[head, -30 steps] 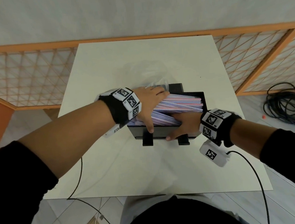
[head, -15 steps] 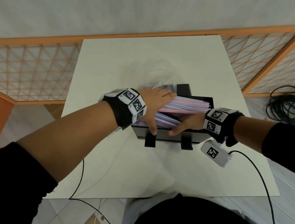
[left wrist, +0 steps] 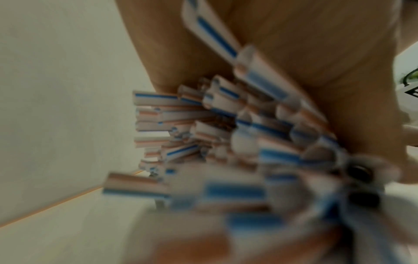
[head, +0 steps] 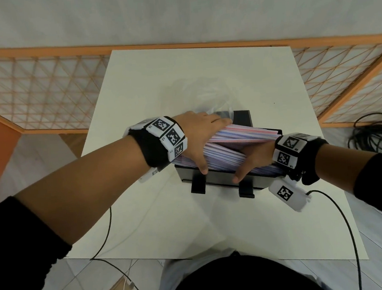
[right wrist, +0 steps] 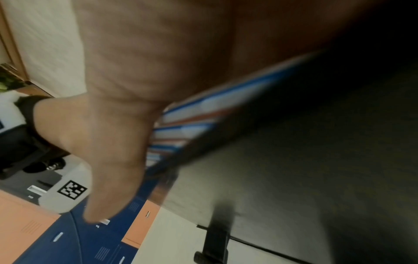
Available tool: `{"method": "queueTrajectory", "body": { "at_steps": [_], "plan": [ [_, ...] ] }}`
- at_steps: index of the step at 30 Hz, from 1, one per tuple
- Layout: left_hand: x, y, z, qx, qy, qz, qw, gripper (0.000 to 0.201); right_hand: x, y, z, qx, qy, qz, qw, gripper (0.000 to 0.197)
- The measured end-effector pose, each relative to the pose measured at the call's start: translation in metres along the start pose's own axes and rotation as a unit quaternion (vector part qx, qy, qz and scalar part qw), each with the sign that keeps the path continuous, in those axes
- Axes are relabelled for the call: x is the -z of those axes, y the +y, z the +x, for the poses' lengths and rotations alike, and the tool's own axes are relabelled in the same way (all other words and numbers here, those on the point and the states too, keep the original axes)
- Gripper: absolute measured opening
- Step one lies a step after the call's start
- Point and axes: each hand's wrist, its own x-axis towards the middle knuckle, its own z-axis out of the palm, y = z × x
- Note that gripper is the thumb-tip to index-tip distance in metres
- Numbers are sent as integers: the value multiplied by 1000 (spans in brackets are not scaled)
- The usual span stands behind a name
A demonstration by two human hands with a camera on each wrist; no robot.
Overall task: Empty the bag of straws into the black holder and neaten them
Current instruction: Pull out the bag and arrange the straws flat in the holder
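Observation:
The black holder (head: 213, 180) stands mid-table, filled with striped straws (head: 241, 135) lying lengthwise, some slanting above the rim. My left hand (head: 198, 139) lies spread over their left ends, with its thumb on the near rim and the fingers toward the far side. The left wrist view shows the straw ends (left wrist: 226, 125) against the palm of my left hand (left wrist: 294, 44). My right hand (head: 255, 158) rests flat on the right part of the pile, its thumb down on the holder's front wall. The clear bag (head: 202, 96) lies crumpled just behind the holder.
Black cables run from both wrists over the white table (head: 169, 226), one off its near edge. A coil of cable (head: 376, 137) lies on the floor to the right. An orange lattice screen (head: 44, 92) surrounds the table's back and sides.
My right hand has shifted from the holder's front wall up onto the straws. My left hand stays over the left ends. The view has moved slightly.

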Motion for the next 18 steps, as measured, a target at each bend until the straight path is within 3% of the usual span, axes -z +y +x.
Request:
{"method": "queueTrajectory", "body": {
  "at_steps": [5, 11, 18],
  "plan": [
    [2, 2, -2, -2, 16, -22, 1000, 129, 5, 4, -7, -38, -28, 13, 999, 84],
    [-1, 9, 0, -3, 21, -23, 1000, 129, 5, -1, -19, -19, -49, 56, 997, 79],
    [-2, 16, -4, 18, 48, -10, 999, 127, 0, 2, -27, -22, 42, -9, 999, 85]
  ]
}}
